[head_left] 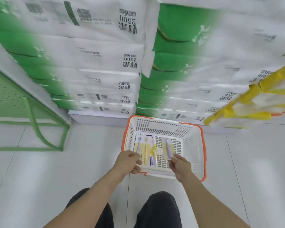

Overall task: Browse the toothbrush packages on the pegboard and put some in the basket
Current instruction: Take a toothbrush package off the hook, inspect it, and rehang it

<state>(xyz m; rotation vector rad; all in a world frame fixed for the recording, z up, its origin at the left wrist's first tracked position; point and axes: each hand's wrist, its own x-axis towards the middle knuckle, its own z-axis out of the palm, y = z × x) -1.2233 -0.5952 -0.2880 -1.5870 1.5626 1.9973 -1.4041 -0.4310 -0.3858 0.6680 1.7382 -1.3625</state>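
A white slotted plastic basket with orange rim (193,146) sits on the pale tiled floor (39,178). The left hand (128,161) pinches a three-brush toothbrush package (146,151) inside; the right hand (179,167) pinches a single purple-toothbrush package (168,147) (both low in the basket).

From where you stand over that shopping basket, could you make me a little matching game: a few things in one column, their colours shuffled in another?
Things:
1. basket rim
2. rack frame
3. floor tiles
4. trousers

Colours:
A. black
B. orange
C. pale grey
D. green

Pairs: 1-B, 2-D, 3-C, 4-A
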